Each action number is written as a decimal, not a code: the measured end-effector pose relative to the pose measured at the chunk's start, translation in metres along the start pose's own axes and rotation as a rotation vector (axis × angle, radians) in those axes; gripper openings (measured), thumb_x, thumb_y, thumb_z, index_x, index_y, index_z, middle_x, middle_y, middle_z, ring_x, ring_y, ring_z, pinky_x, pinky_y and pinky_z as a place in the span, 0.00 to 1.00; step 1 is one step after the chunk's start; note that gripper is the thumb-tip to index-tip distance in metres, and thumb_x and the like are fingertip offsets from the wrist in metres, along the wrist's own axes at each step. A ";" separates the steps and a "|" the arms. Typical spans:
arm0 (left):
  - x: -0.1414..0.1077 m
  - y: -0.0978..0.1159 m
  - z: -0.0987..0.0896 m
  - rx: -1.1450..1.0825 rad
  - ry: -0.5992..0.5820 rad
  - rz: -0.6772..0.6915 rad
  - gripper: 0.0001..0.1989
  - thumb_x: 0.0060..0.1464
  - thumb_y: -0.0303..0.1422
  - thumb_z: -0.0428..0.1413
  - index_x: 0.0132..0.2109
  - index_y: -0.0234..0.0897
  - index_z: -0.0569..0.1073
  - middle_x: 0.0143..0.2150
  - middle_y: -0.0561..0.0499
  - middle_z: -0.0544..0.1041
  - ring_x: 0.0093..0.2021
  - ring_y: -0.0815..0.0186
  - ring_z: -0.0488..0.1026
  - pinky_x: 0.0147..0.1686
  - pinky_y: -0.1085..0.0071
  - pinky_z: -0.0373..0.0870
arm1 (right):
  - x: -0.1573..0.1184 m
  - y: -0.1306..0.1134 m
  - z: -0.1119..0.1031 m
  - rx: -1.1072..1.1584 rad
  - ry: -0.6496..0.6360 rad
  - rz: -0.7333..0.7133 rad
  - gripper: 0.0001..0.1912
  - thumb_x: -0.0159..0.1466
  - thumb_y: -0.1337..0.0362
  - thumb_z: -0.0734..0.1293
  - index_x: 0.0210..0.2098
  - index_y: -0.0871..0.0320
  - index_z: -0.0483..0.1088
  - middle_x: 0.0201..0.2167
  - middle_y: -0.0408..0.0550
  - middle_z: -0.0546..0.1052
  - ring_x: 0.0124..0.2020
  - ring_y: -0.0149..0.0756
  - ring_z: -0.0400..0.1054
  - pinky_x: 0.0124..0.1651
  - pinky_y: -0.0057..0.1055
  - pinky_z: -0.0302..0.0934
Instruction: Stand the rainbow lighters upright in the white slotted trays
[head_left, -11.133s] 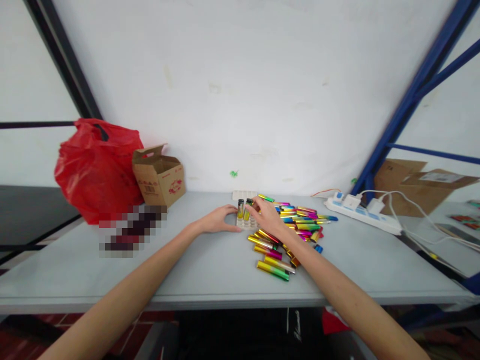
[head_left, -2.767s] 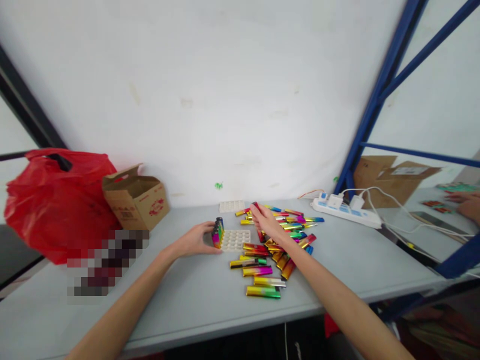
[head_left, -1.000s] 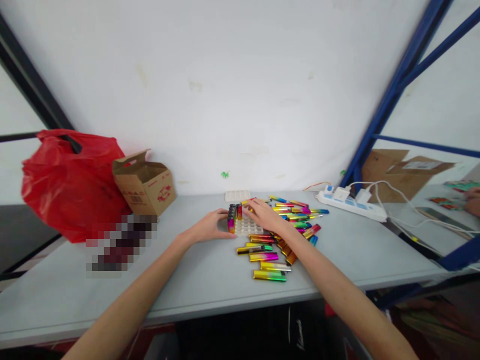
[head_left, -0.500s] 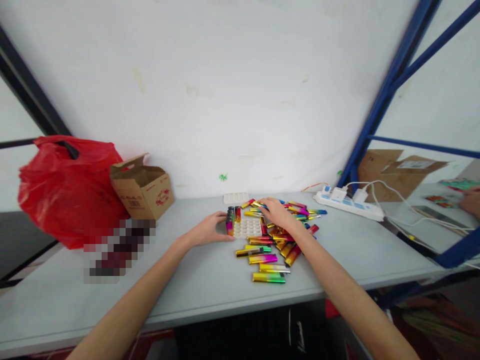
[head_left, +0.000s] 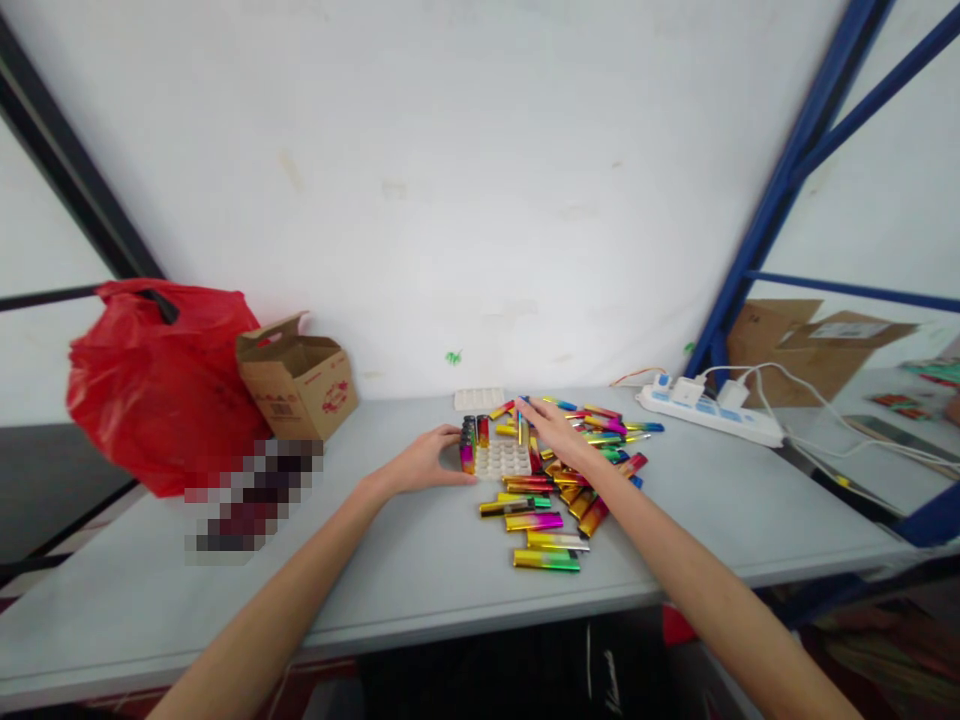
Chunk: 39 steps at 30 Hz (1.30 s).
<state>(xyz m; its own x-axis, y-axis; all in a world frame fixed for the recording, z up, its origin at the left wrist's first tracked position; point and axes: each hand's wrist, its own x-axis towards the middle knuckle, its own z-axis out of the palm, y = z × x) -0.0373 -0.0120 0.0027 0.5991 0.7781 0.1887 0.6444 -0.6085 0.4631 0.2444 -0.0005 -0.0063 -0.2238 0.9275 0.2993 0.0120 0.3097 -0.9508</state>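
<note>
My left hand (head_left: pixel 429 462) grips the left side of a white tray (head_left: pixel 504 462) with round sockets, thumb at the near corner, fingers behind. Several shiny lighters (head_left: pixel 468 452) stand upright in the tray's left end; a red and gold one stands just beside them. Over the tray's far right part, my right hand (head_left: pixel 556 432) pinches a blue and gold lighter (head_left: pixel 520 424) held upright by its top. Whether its lower end touches a socket I cannot tell. Loose metallic lighters (head_left: pixel 577 490) lie piled right of the tray, with several more in front of it.
Behind the tray, a second white tray (head_left: pixel 480 399) lies near the wall. At left are a red plastic bag (head_left: pixel 161 400) and an open carton (head_left: pixel 307 390). A power strip (head_left: pixel 709 415) with cables sits at right, beside a blue frame (head_left: pixel 765 230).
My right hand has come out of the pile's far part with a lighter, now upright over the tray. My left hand keeps its grip. The whole view has shifted slightly.
</note>
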 end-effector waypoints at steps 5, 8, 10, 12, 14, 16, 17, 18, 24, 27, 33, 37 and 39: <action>-0.001 0.002 -0.001 -0.016 -0.008 0.006 0.39 0.49 0.60 0.68 0.58 0.37 0.81 0.65 0.40 0.77 0.63 0.45 0.76 0.67 0.55 0.70 | -0.010 -0.013 0.019 0.179 -0.100 0.104 0.31 0.61 0.30 0.70 0.38 0.52 0.67 0.24 0.34 0.65 0.21 0.28 0.58 0.25 0.27 0.60; -0.001 0.002 0.000 -0.020 0.000 0.009 0.40 0.49 0.61 0.68 0.59 0.37 0.80 0.65 0.40 0.77 0.63 0.44 0.75 0.67 0.54 0.69 | -0.012 -0.019 0.023 0.177 -0.086 0.175 0.32 0.61 0.29 0.69 0.34 0.53 0.65 0.21 0.32 0.56 0.18 0.25 0.45 0.20 0.23 0.45; -0.001 0.001 0.000 -0.017 0.009 0.012 0.40 0.49 0.62 0.68 0.59 0.38 0.81 0.65 0.40 0.77 0.63 0.44 0.75 0.67 0.54 0.69 | -0.011 -0.020 0.025 0.159 -0.062 0.212 0.35 0.65 0.27 0.63 0.28 0.53 0.61 0.19 0.33 0.54 0.18 0.25 0.42 0.20 0.24 0.41; -0.001 0.001 0.001 -0.011 0.010 0.011 0.40 0.49 0.61 0.68 0.59 0.38 0.81 0.65 0.40 0.77 0.64 0.44 0.75 0.67 0.54 0.69 | -0.010 -0.019 0.026 0.143 -0.022 0.250 0.36 0.67 0.27 0.59 0.23 0.52 0.55 0.16 0.34 0.50 0.17 0.25 0.41 0.20 0.25 0.38; -0.001 0.001 0.000 -0.004 0.006 0.010 0.40 0.49 0.61 0.68 0.59 0.37 0.80 0.65 0.40 0.77 0.64 0.44 0.75 0.67 0.54 0.69 | -0.010 -0.016 0.027 0.120 0.025 0.278 0.36 0.68 0.29 0.58 0.21 0.51 0.51 0.15 0.33 0.47 0.17 0.26 0.38 0.19 0.26 0.36; -0.001 0.001 0.000 0.002 -0.005 0.008 0.40 0.49 0.61 0.68 0.60 0.37 0.80 0.66 0.40 0.76 0.64 0.44 0.74 0.67 0.55 0.69 | -0.011 -0.013 0.027 0.099 0.051 0.282 0.35 0.70 0.32 0.58 0.20 0.51 0.49 0.15 0.34 0.47 0.17 0.26 0.37 0.19 0.26 0.35; 0.000 0.001 0.000 0.004 -0.010 0.006 0.41 0.49 0.61 0.68 0.60 0.37 0.80 0.66 0.40 0.76 0.64 0.44 0.74 0.68 0.55 0.69 | -0.011 -0.011 0.027 0.092 0.054 0.278 0.34 0.70 0.34 0.58 0.20 0.51 0.49 0.16 0.34 0.48 0.17 0.26 0.37 0.19 0.26 0.35; 0.000 0.001 0.000 0.005 -0.013 0.005 0.41 0.49 0.62 0.68 0.60 0.37 0.80 0.66 0.40 0.76 0.64 0.44 0.74 0.68 0.55 0.68 | -0.011 -0.011 0.027 0.086 0.054 0.273 0.33 0.71 0.35 0.57 0.20 0.51 0.50 0.16 0.34 0.48 0.17 0.26 0.37 0.19 0.27 0.35; 0.000 0.001 0.000 -0.006 -0.009 0.003 0.40 0.49 0.61 0.68 0.59 0.36 0.80 0.65 0.39 0.76 0.64 0.43 0.74 0.68 0.54 0.69 | -0.010 -0.008 0.026 0.035 0.064 0.182 0.35 0.68 0.28 0.58 0.23 0.52 0.60 0.16 0.35 0.52 0.17 0.28 0.45 0.20 0.28 0.41; -0.001 0.001 0.000 -0.005 -0.011 -0.004 0.40 0.49 0.61 0.68 0.59 0.37 0.80 0.66 0.39 0.76 0.65 0.43 0.74 0.68 0.53 0.68 | -0.010 -0.008 0.026 -0.046 0.024 0.091 0.36 0.68 0.27 0.56 0.30 0.53 0.69 0.18 0.36 0.58 0.17 0.30 0.51 0.22 0.29 0.49; -0.001 0.003 -0.001 -0.021 -0.026 0.005 0.41 0.50 0.61 0.68 0.61 0.36 0.79 0.66 0.38 0.76 0.65 0.43 0.74 0.68 0.54 0.68 | -0.014 -0.012 0.026 -0.477 0.012 -0.185 0.28 0.76 0.40 0.57 0.42 0.55 0.75 0.34 0.46 0.77 0.35 0.38 0.71 0.41 0.33 0.66; -0.001 0.002 -0.001 -0.030 -0.012 0.013 0.42 0.49 0.62 0.68 0.62 0.38 0.79 0.66 0.39 0.76 0.65 0.43 0.73 0.69 0.53 0.67 | -0.014 -0.014 0.025 -0.699 -0.007 -0.355 0.24 0.75 0.45 0.64 0.35 0.57 0.76 0.36 0.51 0.79 0.40 0.41 0.73 0.49 0.36 0.65; -0.001 0.002 -0.001 -0.033 -0.009 0.020 0.41 0.49 0.61 0.68 0.61 0.38 0.79 0.66 0.40 0.76 0.65 0.43 0.74 0.68 0.52 0.67 | -0.014 -0.015 0.025 -0.736 -0.011 -0.330 0.23 0.75 0.46 0.64 0.33 0.56 0.77 0.31 0.49 0.79 0.34 0.40 0.72 0.44 0.35 0.65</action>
<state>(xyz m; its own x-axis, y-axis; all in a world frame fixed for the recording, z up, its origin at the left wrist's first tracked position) -0.0370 -0.0143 0.0045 0.6156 0.7647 0.1907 0.6167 -0.6180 0.4876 0.2231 -0.0237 0.0020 -0.3376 0.7631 0.5511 0.5815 0.6294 -0.5155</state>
